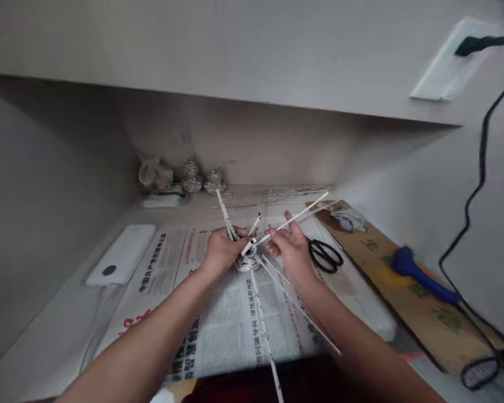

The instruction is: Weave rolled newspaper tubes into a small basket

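A small woven piece of rolled newspaper (247, 263) sits over the newspaper sheets, with several paper sticks radiating from it. My left hand (223, 249) is closed around its left side. My right hand (293, 252) pinches a white paper stick (304, 211) that slants up and right from the weave, one finger raised behind it. Another paper stick (260, 313) hangs toward the front edge, and one more runs under my right forearm. Black-handled scissors (325, 256) lie just right of my right hand. My fingers partly hide the weave.
Newspaper (227, 319) covers the work surface. Behind are two woven paper shapes (192, 176), loose paper sticks (277, 193) and a plastic bag (154, 174). A white box-like device (121, 254) lies left. Right, cardboard (369, 246) carries a blue glue gun (424, 277) with a cord.
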